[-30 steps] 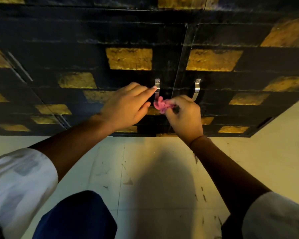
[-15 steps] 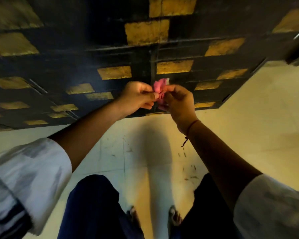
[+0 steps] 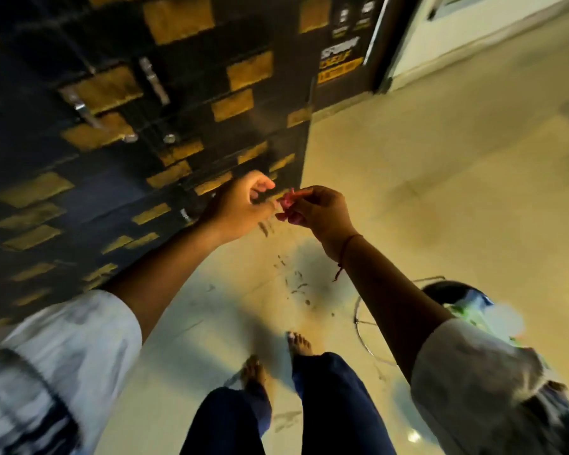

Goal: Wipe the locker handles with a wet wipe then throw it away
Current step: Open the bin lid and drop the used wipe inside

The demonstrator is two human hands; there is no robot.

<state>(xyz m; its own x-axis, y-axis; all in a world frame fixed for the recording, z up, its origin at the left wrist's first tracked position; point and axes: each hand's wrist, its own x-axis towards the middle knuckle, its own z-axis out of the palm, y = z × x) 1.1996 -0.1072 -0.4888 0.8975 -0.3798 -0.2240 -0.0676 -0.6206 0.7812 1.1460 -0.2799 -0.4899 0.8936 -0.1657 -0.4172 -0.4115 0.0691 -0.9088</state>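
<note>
The right hand pinches the crumpled pink wipe in the air beside the lockers, the loosely curled left hand touching it; soft, light, damp, best gripped bunched.

Scuffed pale floor, yellow poster

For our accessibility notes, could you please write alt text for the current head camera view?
A person's right hand pinches a crumpled pink wet wipe, the left hand half-curled beside it, in front of black lockers with yellow panels and metal handles. Below are bare feet on a pale tiled floor.
</note>
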